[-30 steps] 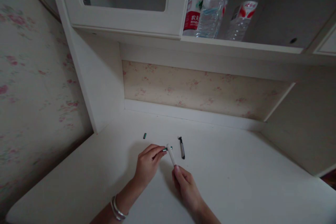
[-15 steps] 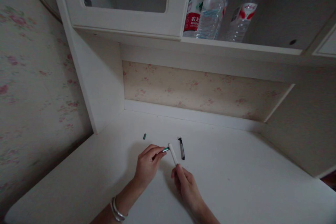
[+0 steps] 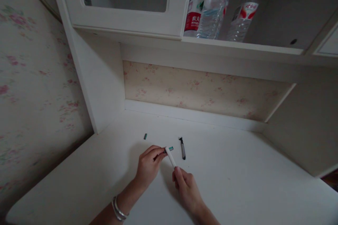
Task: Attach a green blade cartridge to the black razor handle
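Observation:
My left hand point(image 3: 149, 164) pinches one end of a small razor cartridge point(image 3: 171, 148), dark with a green strip. In my right hand point(image 3: 187, 186), the fingers are closed round a slim white stick point(image 3: 171, 158) with a rounded tip; its exact kind is not clear. The stick's tip lies across the cartridge close to my left fingertips. Farther back on the white table rests a black and grey razor handle point(image 3: 183, 148). A second small green and black cartridge point(image 3: 145, 136) lies to its left.
The white tabletop point(image 3: 237, 168) runs back to a low ledge point(image 3: 195, 115). Above it, a white cabinet point(image 3: 126, 19) overhangs, with several plastic bottles point(image 3: 211, 17) on its open shelf. White side panels point(image 3: 102, 77) and flowered wallpaper point(image 3: 44, 88) bound the left.
The white stick's tip has moved left along the cartridge towards my left fingers, so the cartridge's green end now shows right of the stick. My left hand has hardly moved.

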Demonstrator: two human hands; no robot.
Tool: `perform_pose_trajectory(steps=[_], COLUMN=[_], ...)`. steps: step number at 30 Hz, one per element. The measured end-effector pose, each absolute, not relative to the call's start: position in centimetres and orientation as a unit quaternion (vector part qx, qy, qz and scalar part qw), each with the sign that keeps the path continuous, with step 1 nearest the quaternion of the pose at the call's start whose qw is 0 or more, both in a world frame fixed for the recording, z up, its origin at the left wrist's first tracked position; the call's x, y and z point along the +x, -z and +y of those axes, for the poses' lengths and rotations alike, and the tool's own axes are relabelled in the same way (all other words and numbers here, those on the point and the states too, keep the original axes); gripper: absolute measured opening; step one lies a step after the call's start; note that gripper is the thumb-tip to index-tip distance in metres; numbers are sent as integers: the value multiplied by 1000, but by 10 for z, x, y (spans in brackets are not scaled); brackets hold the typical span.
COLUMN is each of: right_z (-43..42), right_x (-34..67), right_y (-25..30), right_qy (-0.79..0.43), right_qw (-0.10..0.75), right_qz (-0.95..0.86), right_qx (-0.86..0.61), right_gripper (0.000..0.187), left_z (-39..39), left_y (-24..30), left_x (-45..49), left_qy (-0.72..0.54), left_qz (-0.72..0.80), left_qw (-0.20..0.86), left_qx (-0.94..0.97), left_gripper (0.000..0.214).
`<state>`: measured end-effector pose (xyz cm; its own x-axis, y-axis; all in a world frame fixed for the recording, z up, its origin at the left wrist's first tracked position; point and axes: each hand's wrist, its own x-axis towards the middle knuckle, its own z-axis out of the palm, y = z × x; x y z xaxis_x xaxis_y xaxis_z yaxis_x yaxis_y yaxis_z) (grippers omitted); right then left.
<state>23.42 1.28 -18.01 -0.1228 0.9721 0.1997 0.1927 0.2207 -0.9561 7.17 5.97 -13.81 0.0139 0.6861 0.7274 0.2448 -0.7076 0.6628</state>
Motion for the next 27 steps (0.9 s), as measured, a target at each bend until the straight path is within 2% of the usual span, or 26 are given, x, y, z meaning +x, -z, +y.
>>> perform_pose_trajectory(steps=[8,13,18,23,27], right_z=[15,12,16,12,13], right_x=[238,236,238,235,233], right_y=[179,180,184,178,178], right_qy=[-392,-424,-424,-434,-431], right_qw=[486,457,495,457,480], right_qz=[-615,-634,-590,-625,-598], right_qx=[-481,-458,-477,-461,-475], right_gripper=[64,64,64,66,66], left_z=[57,57,58,59,60], left_y=[133,132,135,136,136], left_x=[72,72,72,72,72], left_qy=[-620,-609,-614,-611,-623], left_qz=[332,344,338,343,340], left_qw=[169,162,173,164,165], left_qx=[690,696,692,695,685], left_gripper=[10,12,11,14,11])
